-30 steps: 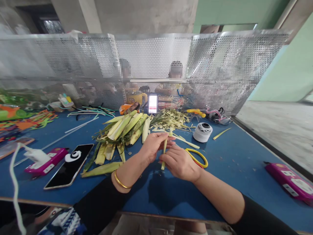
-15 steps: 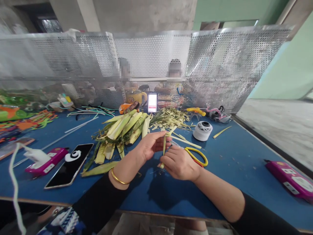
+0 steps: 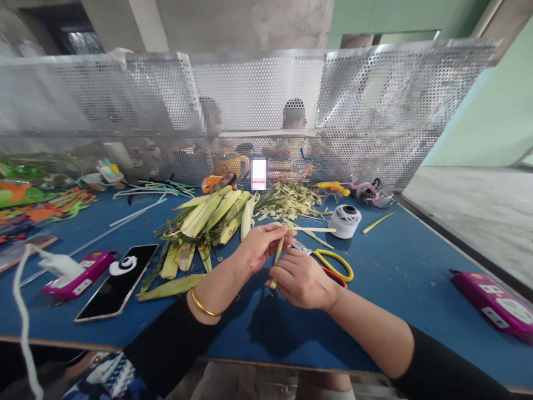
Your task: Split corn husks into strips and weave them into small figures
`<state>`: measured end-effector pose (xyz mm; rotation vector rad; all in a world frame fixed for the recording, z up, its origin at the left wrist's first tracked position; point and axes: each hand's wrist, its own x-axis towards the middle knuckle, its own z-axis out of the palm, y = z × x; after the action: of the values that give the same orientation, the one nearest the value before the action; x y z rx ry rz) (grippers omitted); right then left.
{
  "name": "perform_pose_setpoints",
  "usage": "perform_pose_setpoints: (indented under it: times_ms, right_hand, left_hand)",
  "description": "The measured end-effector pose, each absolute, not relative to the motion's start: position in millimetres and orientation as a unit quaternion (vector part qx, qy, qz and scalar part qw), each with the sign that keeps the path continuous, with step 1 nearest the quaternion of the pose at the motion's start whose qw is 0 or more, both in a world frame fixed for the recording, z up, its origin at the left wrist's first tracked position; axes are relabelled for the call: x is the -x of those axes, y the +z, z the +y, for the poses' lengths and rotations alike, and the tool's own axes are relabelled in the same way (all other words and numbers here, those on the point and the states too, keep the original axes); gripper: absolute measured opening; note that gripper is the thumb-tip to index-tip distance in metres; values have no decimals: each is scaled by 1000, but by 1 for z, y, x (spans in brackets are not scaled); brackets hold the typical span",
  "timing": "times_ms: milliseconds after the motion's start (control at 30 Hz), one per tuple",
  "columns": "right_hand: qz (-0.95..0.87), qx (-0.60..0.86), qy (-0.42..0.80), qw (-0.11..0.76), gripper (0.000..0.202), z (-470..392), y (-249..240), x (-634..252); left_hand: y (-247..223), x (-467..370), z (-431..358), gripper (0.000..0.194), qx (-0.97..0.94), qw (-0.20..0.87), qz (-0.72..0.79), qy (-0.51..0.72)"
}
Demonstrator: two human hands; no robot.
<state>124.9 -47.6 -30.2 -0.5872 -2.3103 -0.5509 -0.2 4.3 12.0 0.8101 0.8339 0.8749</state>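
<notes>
My left hand [image 3: 262,246] pinches the upper end of a narrow green leaf strip [image 3: 279,250] near the middle of the view. Lower on the same strip, my right hand [image 3: 300,278] is closed round it close to its bottom end. A pale strip [image 3: 314,229] sticks out to the right from my left fingertips. Scissors with yellow and red handles [image 3: 335,265] lie just behind my right hand, their blades partly hidden. Left of my hands is a pile of green-yellow husk leaves [image 3: 216,216]; shredded pieces [image 3: 295,201] are heaped behind.
A white thread spool [image 3: 345,222] stands right of the scissors. A black phone [image 3: 119,283] and a magenta power strip [image 3: 79,275] lie left, another magenta strip [image 3: 493,303] at far right. Behind the blue table [image 3: 400,311] stands a perforated metal screen [image 3: 258,83], with people beyond it.
The pale strip at my left fingertips now points level to the right instead of slanting up. The held leaf strip tilts more, and more of the scissors shows.
</notes>
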Motion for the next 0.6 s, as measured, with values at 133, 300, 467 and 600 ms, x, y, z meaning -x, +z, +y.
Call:
perform_pose_setpoints:
  times_ms: [133, 300, 467, 600]
  right_hand:
    - [-899, 209, -216, 318, 32, -49, -31, -122]
    - [-913, 182, -230, 285, 24, -50, -25, -124]
    - [-809, 402, -250, 349, 21, -42, -8, -148]
    - [-786, 513, -163, 305, 25, -30, -2, -168]
  left_hand:
    - [9, -3, 2, 7, -379, 726, 398, 413]
    - [7, -3, 4, 7, -397, 718, 403, 406]
    - [9, 2, 9, 2, -436, 704, 389, 404]
    - [10, 3, 10, 6, -442, 697, 406, 393]
